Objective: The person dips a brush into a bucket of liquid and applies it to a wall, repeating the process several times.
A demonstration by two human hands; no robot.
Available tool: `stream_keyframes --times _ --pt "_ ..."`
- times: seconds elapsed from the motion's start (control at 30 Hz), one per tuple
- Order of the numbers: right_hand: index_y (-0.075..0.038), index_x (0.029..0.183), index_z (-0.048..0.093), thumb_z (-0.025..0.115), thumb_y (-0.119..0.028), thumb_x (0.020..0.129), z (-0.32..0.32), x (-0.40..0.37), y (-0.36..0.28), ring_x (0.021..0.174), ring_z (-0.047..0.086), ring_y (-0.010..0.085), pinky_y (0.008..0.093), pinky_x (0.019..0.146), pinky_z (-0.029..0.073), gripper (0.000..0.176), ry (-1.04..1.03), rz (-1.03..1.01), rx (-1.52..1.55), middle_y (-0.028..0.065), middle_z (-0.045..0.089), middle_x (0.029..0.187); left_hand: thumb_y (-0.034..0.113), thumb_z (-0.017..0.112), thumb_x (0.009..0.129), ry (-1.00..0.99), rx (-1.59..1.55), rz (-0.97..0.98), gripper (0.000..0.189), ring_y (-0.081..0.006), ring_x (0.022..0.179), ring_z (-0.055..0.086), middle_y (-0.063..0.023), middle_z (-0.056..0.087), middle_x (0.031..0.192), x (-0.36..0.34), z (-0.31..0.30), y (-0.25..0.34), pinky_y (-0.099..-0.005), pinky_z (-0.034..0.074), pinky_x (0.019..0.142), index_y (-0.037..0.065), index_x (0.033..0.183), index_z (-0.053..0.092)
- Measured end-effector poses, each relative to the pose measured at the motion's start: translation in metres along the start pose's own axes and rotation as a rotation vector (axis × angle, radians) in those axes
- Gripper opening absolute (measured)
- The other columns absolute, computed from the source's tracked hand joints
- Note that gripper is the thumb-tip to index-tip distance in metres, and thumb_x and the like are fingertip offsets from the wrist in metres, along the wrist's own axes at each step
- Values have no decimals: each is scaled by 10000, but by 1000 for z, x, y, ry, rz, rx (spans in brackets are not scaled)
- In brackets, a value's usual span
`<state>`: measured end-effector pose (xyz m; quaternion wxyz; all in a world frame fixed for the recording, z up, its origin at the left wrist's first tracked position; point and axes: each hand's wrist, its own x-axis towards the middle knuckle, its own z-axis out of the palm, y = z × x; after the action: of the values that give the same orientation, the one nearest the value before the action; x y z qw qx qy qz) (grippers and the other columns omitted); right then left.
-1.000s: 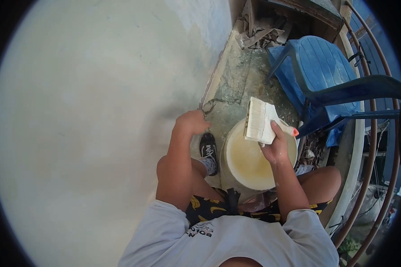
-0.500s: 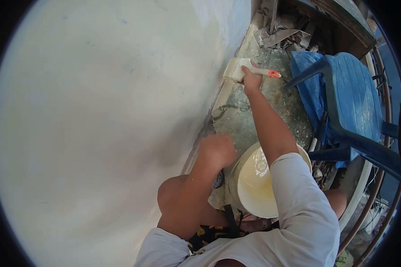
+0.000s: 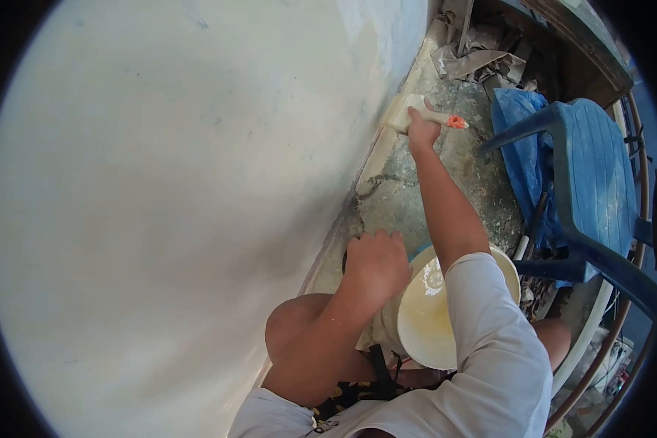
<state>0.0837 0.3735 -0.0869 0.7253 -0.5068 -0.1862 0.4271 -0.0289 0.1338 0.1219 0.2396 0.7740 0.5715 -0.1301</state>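
My right hand (image 3: 424, 133) grips a paintbrush (image 3: 438, 117) by its pale, paint-smeared handle, whose end is orange. The wide bristles are pressed against the foot of the wall (image 3: 197, 182), where it meets the floor. Curled into a loose fist, my left hand (image 3: 378, 261) hovers beside the wall, just left of the bucket; its palm faces away and nothing shows in it. Between my knees stands the bucket (image 3: 416, 330), holding cream-coloured paint. My right forearm and sleeve cover part of it.
A blue plastic chair (image 3: 598, 171) stands at the right, with a blue plastic sheet (image 3: 517, 157) beside it. Crumpled debris (image 3: 482, 62) lies at the far end by a wooden piece (image 3: 580, 36). A metal railing (image 3: 598, 372) runs along the right edge.
The brush has shifted slightly along the wall's foot, its bristles now tucked closer to it. My left hand has moved right and a little down, closer to the bucket. The view has shifted slightly.
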Motion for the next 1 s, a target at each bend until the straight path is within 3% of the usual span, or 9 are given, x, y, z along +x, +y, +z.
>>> stream_keyframes --times 0.1,0.23,0.33,0.5,0.6,0.73,0.8,0.9,1.0 --pt "36 1247 508 669 33 728 37 -7 -5 969 592 196 282 850 474 544 -96 -27 -35 156 581 1127 283 640 762 11 12 -1 348 -328 859 629 -173 628 916 1 2 -3 -427 497 750 13 976 586" --pt "36 1256 501 666 12 756 77 -19 -113 941 592 180 272 842 478 528 -222 -117 235 138 583 1104 280 635 764 6 -4 -7 347 -330 863 627 -173 626 925 1 0 -3 -429 497 749 11 978 590" --pt "31 1266 492 652 16 776 63 -14 -137 948 595 181 286 848 489 516 -298 -102 333 135 582 1108 280 637 761 5 -15 5 353 -333 863 626 -175 626 926 2 1 -2 -427 497 747 9 982 590" --pt "20 1290 477 624 40 769 4 15 -28 1021 587 217 318 880 480 542 -74 90 112 148 563 1189 279 637 759 -16 5 8 359 -330 868 624 -175 627 932 -1 1 4 -422 497 756 10 991 586" --pt "22 1294 474 616 34 766 7 15 22 1021 587 219 317 875 479 547 -91 40 -79 137 564 1189 278 639 755 -30 18 -8 361 -326 878 623 -174 626 939 3 6 1 -419 496 764 12 992 585" --pt "22 1290 475 617 22 774 46 1 -35 1014 590 221 322 870 487 535 -94 -44 -99 132 564 1186 272 642 741 -8 17 4 363 -322 887 622 -172 626 944 2 2 0 -418 497 756 12 988 584" --pt "19 1287 475 613 23 782 39 -4 -83 1014 590 221 329 870 494 524 -235 108 329 131 563 1184 271 640 742 -23 5 7 361 -322 886 622 -170 627 945 5 4 0 -420 497 753 13 989 584" --pt "-43 1298 480 585 21 803 16 -4 -75 1018 589 237 409 735 559 510 -147 45 190 131 571 1157 269 638 742 -22 4 13 361 -322 889 623 -167 627 947 7 3 4 -424 497 754 16 994 586" --pt "-24 1296 475 586 15 812 -3 -3 6 1008 593 233 394 711 566 498 -110 84 34 126 571 1150 269 635 741 -39 15 15 364 -323 897 623 -168 627 948 7 1 6 -428 497 762 18 1002 593"
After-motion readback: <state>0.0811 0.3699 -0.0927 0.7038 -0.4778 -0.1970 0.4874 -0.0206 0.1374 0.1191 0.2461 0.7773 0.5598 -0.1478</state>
